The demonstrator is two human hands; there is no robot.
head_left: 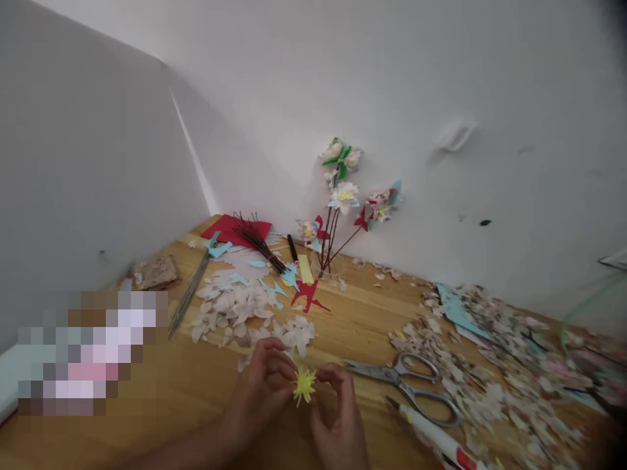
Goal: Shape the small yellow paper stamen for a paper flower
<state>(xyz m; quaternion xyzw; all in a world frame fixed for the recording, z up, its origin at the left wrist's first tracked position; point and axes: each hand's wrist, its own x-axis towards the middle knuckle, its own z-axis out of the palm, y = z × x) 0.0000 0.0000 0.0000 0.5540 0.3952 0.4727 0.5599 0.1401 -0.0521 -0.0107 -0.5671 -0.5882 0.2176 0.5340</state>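
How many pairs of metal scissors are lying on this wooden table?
1: the metal scissors lie on the wooden table, just right of the right hand. Paper scraps might hide more.

Scissors (406, 385) beside bare wood (161, 385)

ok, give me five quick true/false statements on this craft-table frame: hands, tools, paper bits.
1. Both hands pinch the small yellow fringed paper piece. True: left hand and right hand meet on it.
2. The steel scissors are held in the right hand. False: they lie on the wooden table, beside that hand.
3. The paper flowers on thin stems stand by the white wall. True.
4. The red paper sheet lies at the near table edge. False: it lies far back, near the corner.
5. The pile of white paper petals lies beyond the left hand. True.
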